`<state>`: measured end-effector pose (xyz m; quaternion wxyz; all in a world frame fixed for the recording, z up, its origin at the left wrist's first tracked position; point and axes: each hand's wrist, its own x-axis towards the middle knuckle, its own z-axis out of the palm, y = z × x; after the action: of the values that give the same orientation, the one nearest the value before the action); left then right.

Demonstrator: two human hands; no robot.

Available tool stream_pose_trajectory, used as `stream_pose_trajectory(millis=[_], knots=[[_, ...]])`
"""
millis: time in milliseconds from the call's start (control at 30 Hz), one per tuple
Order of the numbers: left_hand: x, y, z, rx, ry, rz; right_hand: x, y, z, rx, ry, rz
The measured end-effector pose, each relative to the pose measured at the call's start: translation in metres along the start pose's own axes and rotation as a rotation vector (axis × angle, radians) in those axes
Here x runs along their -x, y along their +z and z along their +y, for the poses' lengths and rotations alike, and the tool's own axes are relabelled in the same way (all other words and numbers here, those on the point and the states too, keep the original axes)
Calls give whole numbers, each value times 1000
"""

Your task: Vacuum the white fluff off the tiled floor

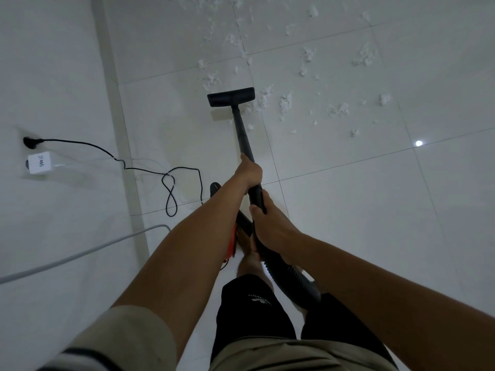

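- Just right of the nozzle (231, 96), clumps of fluff (285, 103) sit on the floor (348, 210), with more scattered beyond it.
- Left hand (250, 172) is wrapped round the wand (242, 132) behind the nozzle; right hand (270, 226) grips it further back, by the hose (292, 277).
- Fluff is all well ahead of both hands.
- Back left of the nozzle, a cord (171, 183) loops from a plug (29, 142) toward the orange vacuum (231, 242), mostly hidden.

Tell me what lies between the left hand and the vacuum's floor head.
In the head view, the black wand spans from the left hand to the floor head; one small fluff tuft lies on the tile beside it.
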<state>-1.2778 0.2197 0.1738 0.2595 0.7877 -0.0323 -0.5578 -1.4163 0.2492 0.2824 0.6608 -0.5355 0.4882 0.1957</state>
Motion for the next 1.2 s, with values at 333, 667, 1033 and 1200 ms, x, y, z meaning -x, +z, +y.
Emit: stream_pose_trajectory(millis=[333,667,1033,1200], knots=[[19,34,-6,-9,-13,16,18,-23,28,22,-33,-10],[40,94,-33,32,-52,-39,32,-52,86,114,-10,-72],[16,157,-96,-61,-61,10,2,-53,189,238,-25,-17],[1,179,-117,-119,-64,19,-14,-58,226,208,-70,-38]])
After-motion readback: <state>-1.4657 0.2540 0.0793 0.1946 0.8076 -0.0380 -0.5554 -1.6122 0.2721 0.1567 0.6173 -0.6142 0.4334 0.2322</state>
